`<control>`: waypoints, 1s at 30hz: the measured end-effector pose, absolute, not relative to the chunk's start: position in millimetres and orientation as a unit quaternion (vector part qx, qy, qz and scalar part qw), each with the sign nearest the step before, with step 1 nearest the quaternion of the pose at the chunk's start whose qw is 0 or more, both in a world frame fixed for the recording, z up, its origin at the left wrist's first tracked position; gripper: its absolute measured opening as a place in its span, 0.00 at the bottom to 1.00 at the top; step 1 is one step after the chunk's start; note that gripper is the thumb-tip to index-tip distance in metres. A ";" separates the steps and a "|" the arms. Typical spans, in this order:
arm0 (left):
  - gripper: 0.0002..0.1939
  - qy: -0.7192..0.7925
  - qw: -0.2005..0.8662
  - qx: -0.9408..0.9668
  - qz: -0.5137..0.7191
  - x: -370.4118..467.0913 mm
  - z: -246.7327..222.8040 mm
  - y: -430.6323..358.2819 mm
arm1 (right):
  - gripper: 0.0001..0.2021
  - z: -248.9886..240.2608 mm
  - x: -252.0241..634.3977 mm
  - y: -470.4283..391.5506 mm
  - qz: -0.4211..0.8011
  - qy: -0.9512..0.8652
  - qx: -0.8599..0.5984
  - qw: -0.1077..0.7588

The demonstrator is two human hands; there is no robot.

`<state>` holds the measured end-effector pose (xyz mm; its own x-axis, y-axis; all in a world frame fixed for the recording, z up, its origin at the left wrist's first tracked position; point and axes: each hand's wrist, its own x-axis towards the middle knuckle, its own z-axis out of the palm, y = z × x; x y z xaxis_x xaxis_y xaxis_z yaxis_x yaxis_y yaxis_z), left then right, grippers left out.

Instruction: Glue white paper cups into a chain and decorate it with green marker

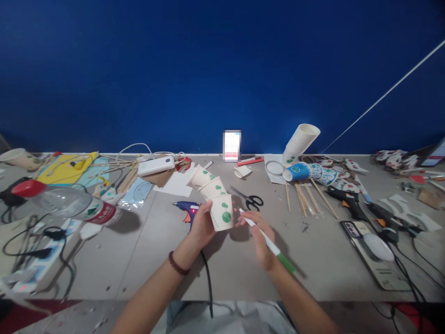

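Paper cups gripped at the centre, pen in the other hand

With the front cup as clock centre and twelve towards the blue wall, three paper cups overlap in a row running towards eleven, above the worktop. The left hand grasps the front cup from eight o'clock, some of its fingers hidden behind it; how the cups are joined cannot be made out. The right hand, at four, grips a white-and-green pen, white end towards the cups; whether its fingertips touch them is unclear.

At nine, the left hand covers part of a blue glue gun. A screen at twelve is pixelated. The right edge cuts off a dark device, the left edge a lying cup.

Characters on the red label of the bottle at nine are blurred; lettering on the phone, towards four, is too small to read, and a rounded white object covers part of its case. Scissors lie open near two, with a leaning cup stack beyond.
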<state>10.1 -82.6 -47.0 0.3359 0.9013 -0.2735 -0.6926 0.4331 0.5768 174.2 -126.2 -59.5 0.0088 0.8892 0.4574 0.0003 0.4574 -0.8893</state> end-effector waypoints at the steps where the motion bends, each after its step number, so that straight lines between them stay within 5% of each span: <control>1: 0.23 0.285 0.797 0.184 0.500 10.1 -47.9 -82.7 | 0.13 -58.0 173.1 -127.3 0.373 -0.600 -0.371 0.603; 9: 0.26 0.308 0.786 0.191 0.502 10.9 -62.7 -85.5 | 0.01 -54.9 163.8 -128.7 0.405 -0.509 -0.393 0.650; 19: 0.28 0.339 0.767 0.198 0.509 13.3 -60.6 -87.5 | 0.04 -56.0 161.7 -130.1 0.490 -0.448 -0.418 0.621; 30: 0.30 0.341 0.754 0.228 0.514 15.7 -56.6 -88.0 | 0.02 -60.7 161.5 -132.3 0.447 -0.499 -0.430 0.605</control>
